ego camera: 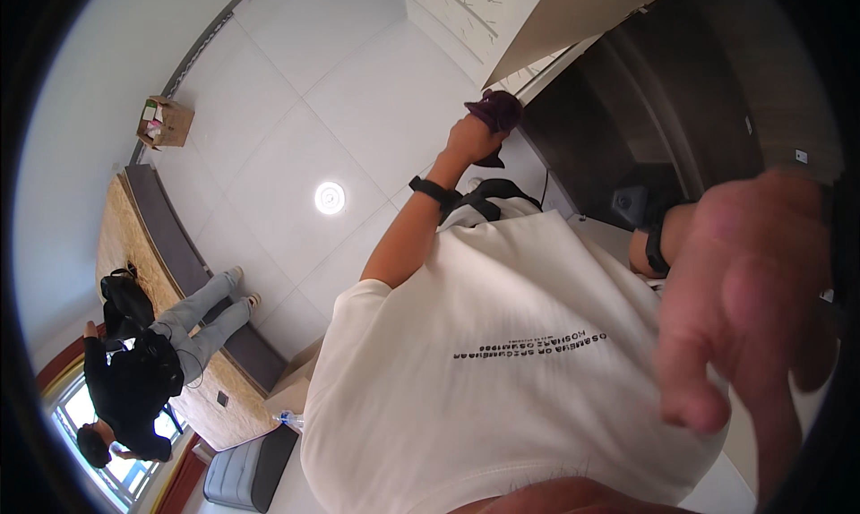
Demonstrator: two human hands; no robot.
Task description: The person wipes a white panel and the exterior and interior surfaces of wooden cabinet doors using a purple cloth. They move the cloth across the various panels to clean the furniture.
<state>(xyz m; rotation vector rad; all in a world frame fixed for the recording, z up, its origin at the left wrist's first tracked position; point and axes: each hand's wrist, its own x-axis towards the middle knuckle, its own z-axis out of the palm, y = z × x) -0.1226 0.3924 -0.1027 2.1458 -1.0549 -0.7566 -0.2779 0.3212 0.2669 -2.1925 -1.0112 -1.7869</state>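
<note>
My left hand [474, 140] grips a bunched dark purple cloth item [498, 110], held out beyond the hem of my white T-shirt [510, 353]. A black band [433, 190] circles my left wrist. My right hand [732, 285] is raised close to the camera, large and blurred. Its thumb and fingers are spread, with no held thing visible. The fingers run towards the lower right rim, where darkness hides part of them. On the right wrist sits another black band [655, 252], beside a small dark device [630, 202]. Black straps [494, 195] show near my waist.
Dark panelling [645, 104] and a pale panel [564, 24] stand on the right. A person [134, 380] stands left by a wood-patterned counter [215, 420] with a black bag [126, 302]. An open cardboard box [176, 126], a plastic bottle [290, 418] and a grey padded seat [232, 470] are nearby.
</note>
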